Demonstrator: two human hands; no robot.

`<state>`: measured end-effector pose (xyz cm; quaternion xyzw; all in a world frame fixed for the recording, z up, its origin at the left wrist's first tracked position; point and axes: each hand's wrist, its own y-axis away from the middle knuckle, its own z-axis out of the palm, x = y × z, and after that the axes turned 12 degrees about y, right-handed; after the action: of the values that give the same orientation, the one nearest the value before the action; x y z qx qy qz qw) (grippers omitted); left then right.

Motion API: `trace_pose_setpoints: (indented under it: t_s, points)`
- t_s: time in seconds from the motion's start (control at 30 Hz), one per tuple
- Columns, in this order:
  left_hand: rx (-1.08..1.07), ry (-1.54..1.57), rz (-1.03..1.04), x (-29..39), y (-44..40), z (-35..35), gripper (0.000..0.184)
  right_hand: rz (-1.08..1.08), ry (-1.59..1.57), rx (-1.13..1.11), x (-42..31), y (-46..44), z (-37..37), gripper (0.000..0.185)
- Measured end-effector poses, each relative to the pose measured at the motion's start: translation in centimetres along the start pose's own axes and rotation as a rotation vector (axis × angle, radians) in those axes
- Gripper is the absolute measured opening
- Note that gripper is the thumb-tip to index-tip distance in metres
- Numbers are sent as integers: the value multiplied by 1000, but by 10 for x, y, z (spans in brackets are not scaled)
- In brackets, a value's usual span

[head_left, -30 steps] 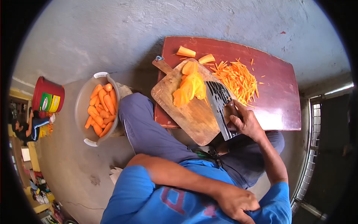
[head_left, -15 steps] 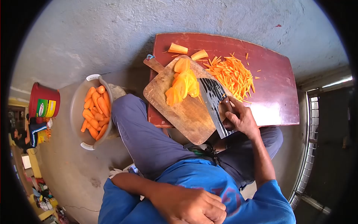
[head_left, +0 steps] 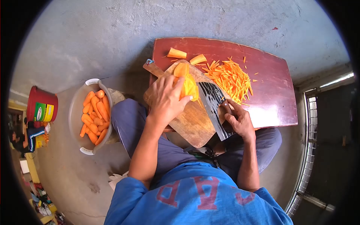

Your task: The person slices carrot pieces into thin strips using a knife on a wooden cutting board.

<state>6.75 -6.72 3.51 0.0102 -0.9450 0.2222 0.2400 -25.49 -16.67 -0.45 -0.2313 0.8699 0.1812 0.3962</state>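
My left hand point(head_left: 167, 98) is over the left part of the wooden cutting board point(head_left: 195, 129), its fingers spread against the pile of thin orange slices point(head_left: 190, 88) and partly hiding it. With my right hand point(head_left: 240, 120) I hold the handle of a wide cleaver point(head_left: 213, 107), its blade lying at a slant over the board's right side. Beyond the blade, a heap of shredded carrot point(head_left: 233, 80) rests on the red table point(head_left: 272, 90). Two thick carrot pieces point(head_left: 177, 53) lie behind the board.
A grey basin point(head_left: 75, 123) of peeled carrots point(head_left: 98, 122) stands left of my knee. Farther left are a red bucket point(head_left: 33, 105) and another person point(head_left: 30, 137). A wall runs behind the table; a barred window point(head_left: 310, 138) is at the right.
My left hand has moved from my torso up to the slices on the board. My right hand still holds the cleaver in nearly the same place. The view has shifted slightly.
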Motion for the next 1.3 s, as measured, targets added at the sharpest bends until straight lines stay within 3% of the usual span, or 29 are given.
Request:
trace_pose_setpoints:
  t_s: [0.1,0.2,0.4,0.43,0.53,0.63,0.83,0.9,0.93,1.03,1.07,1.1,1.13,1.17,1.27,1.3]
  points:
    - [-36,7,-135,-2,4,7,75,-51,3,68,2,1,8,72]
    - [-41,91,-179,-7,9,19,78,82,64,-18,-14,6,3,71]
    - [25,272,-251,-13,9,28,76,-69,11,108,-52,12,14,65]
    - [33,275,-247,-12,9,27,76,88,-69,23,-72,13,9,63]
    - [17,238,-228,-10,9,24,76,192,-35,-50,-83,4,4,62]
    - [16,194,-183,-15,10,27,79,-79,337,129,-64,-1,10,57]
    - [57,208,-180,-20,10,32,76,-411,681,417,-85,21,2,41]
    - [126,180,-158,-19,7,34,73,-487,367,300,-109,38,8,27]
    - [156,166,-144,-19,5,34,71,-553,156,73,-134,50,6,16]
    - [377,62,49,-18,-8,28,58,-844,-597,-665,-166,62,69,54]
    - [409,240,-15,-19,-11,25,53,-828,-496,-1097,-167,64,94,59]
    - [434,421,-79,-19,-12,23,47,-913,-373,-1377,-181,67,123,75]
    - [452,604,-147,-20,-15,22,42,-932,-610,-1430,-179,92,158,83]
    - [484,685,-176,-21,-15,21,32,-905,-607,-1583,-193,98,167,82]
    - [576,820,-163,-41,-14,32,31,-921,-351,-1757,-251,93,154,73]
    - [574,818,-186,-40,-13,31,29,-911,-424,-1696,-250,97,154,74]
